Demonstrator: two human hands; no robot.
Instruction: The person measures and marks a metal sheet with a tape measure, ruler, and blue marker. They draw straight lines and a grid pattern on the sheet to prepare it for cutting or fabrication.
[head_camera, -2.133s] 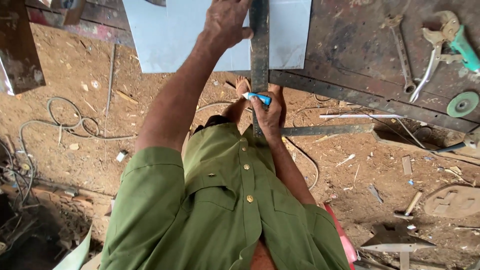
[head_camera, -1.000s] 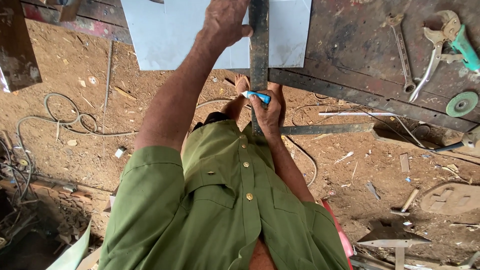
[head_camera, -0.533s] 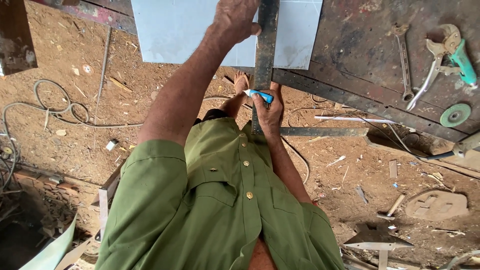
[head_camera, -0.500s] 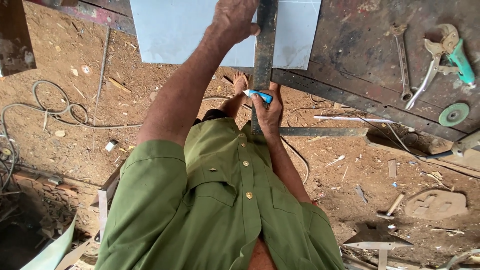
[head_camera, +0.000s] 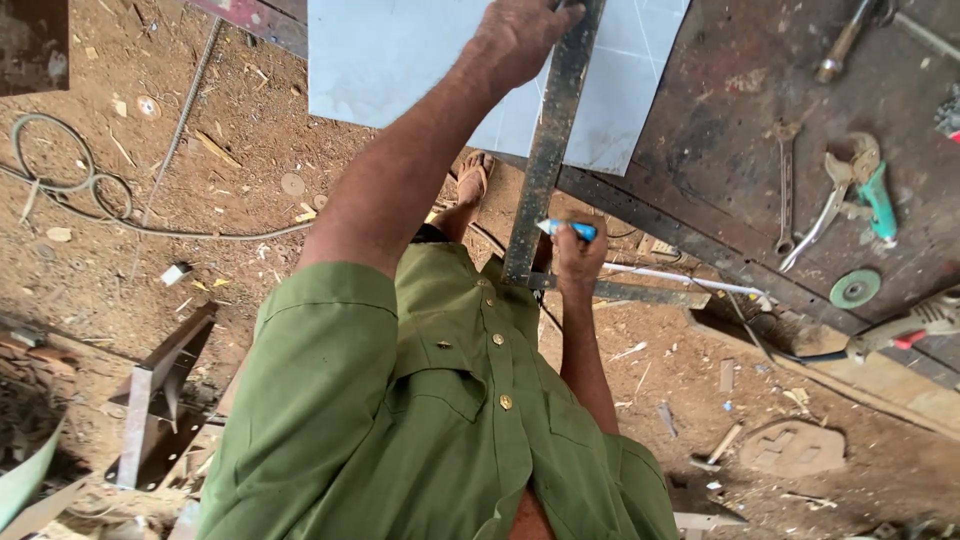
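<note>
My left hand (head_camera: 520, 35) presses down on the square (head_camera: 552, 140), a dark L-shaped steel one, fingers curled over its long arm; that grip is clamped on the square. Under the hand lies the tile (head_camera: 400, 60), pale blue-grey, flat on the worktop (head_camera: 760, 80) with its near edge jutting past the worktop's rim.

My right hand (head_camera: 577, 262) sits at the near end of the square, just beside the corner where the short arm turns off to the right. This grip is closed round a marker (head_camera: 567, 230) (blue, with a white end pointing left toward the square's edge).

Right of the right hand, on the worktop: a wrench (head_camera: 784, 190), pliers (head_camera: 850, 190) with green handles, a green disc (head_camera: 855, 288) near the rim, and a grinder (head_camera: 915, 322) further right.

Below the left hand, on the dirt floor: my sandalled foot (head_camera: 474, 178). Well left of it, a looped cable (head_camera: 70, 170).
</note>
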